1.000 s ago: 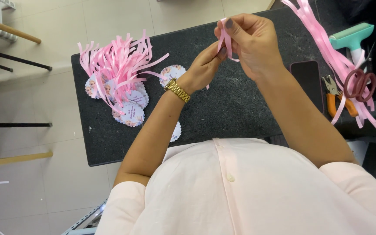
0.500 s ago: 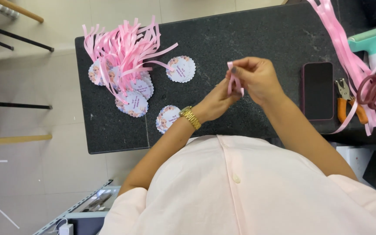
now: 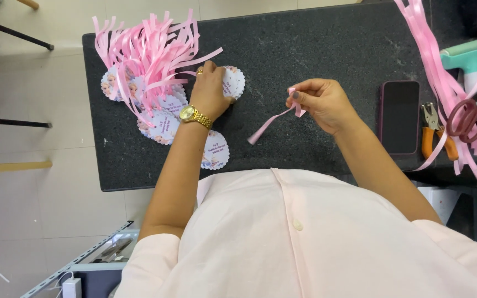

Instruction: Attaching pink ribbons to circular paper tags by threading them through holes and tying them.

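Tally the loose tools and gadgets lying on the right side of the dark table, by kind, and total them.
Phone, dark, lying flat: 1
Scissors with reddish-brown handles, tangled in pink ribbon strips: 1
Orange-handled pliers-type tool: 1
Teal roller: 1
Total: 4

Off to the side of our dark stone table (image 3: 327,44)

We see a dark phone (image 3: 399,117) lying flat, orange-handled pliers (image 3: 433,132) just beside it, maroon-handled scissors (image 3: 468,118) tangled in a long bundle of pink ribbons (image 3: 434,72), a teal lint roller (image 3: 468,55) at the far edge, and a pale tiled floor (image 3: 34,221) below.
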